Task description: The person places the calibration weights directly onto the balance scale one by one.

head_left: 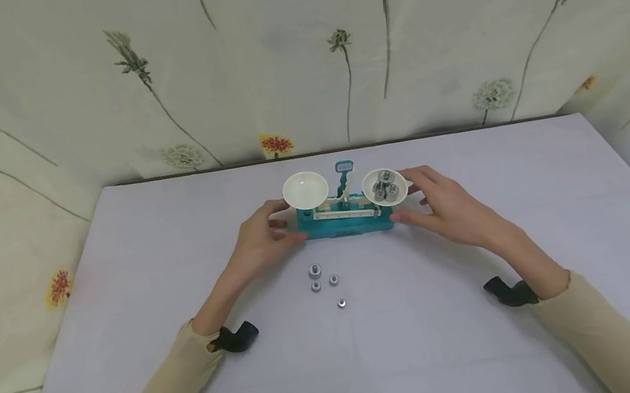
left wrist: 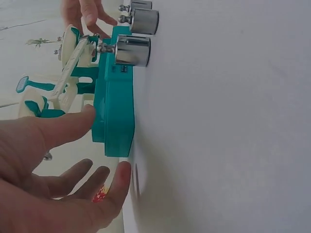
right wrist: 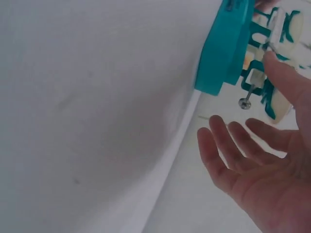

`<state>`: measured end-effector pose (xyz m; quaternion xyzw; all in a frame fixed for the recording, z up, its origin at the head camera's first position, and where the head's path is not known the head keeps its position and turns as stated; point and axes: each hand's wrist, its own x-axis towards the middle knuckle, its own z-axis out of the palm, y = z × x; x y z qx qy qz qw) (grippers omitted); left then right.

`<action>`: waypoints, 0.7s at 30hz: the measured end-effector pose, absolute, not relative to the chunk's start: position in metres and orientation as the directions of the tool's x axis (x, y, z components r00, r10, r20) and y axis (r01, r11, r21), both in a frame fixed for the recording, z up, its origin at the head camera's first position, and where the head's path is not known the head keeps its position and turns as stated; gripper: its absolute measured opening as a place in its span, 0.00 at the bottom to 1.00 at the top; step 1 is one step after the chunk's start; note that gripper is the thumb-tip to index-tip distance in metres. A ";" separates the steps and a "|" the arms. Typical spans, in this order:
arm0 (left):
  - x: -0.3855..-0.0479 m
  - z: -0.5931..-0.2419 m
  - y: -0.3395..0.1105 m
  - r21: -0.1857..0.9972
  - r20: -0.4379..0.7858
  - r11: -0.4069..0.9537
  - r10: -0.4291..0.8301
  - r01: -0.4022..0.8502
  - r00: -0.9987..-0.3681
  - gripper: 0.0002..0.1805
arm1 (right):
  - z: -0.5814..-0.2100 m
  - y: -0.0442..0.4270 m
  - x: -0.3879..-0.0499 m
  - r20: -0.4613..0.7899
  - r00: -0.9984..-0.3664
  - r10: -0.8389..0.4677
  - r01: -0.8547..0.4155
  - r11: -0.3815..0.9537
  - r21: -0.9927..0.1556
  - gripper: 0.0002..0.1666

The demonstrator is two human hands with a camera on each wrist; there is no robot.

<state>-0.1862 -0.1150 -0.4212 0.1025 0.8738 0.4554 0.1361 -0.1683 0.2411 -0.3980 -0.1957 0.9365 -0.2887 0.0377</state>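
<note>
A teal balance scale (head_left: 345, 226) with two white pans stands on the white table. Nothing lies in its left pan (head_left: 306, 191). Metal weights (head_left: 387, 186) are clustered in the right pan (head_left: 368, 182). My left hand (head_left: 262, 238) is at the scale's left end, thumb by the front corner of the base and the other fingers loosely bent beside it. At the opposite end, my right hand (head_left: 448, 205) has its thumb near the base. In the right wrist view its fingers (right wrist: 231, 153) are spread, apart from the base.
Several loose metal weights (head_left: 315, 271) stand on the table in front of the scale, the smallest one (head_left: 342, 303) closest to me. Behind the table's far edge hangs a flower-patterned cloth (head_left: 279, 56). Black straps (head_left: 237, 338) show at both wrists.
</note>
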 end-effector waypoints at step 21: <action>-0.163 -0.411 -0.117 0.771 -0.146 0.629 0.331 0.102 -0.932 0.38 | -0.415 0.238 -0.175 -0.014 -0.921 -0.389 -0.281 0.689 -0.668 0.43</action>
